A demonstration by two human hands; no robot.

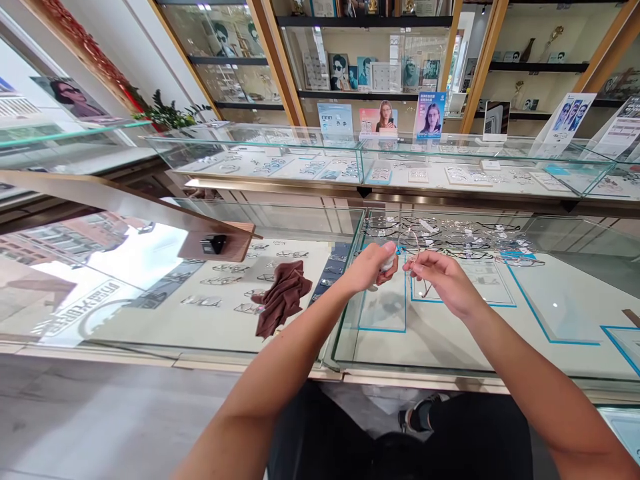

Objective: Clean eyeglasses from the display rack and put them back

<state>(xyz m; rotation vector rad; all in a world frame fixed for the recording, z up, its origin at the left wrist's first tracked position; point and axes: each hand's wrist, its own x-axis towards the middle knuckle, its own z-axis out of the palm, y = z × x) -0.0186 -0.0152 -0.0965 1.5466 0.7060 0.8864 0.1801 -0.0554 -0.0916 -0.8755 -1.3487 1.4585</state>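
The thin-rimmed glasses (417, 245) are at 3 o'clock from the view's middle, held above the glass bench (445, 340), 1 round rim pointing toward 12 o'clock. The right grip (449, 278) pinches them with its fingertips, likely because so fine a frame could bend in a fist. The left grip (373, 267) is curled around a small whitish thing (388, 260), mostly hidden; whether it also touches the glasses, I cannot tell. A brown cloth (285, 297) lies crumpled at 7 o'clock, probably left there to be within reach. Display glasses (440, 235) sit in rows, presumably for easy viewing.
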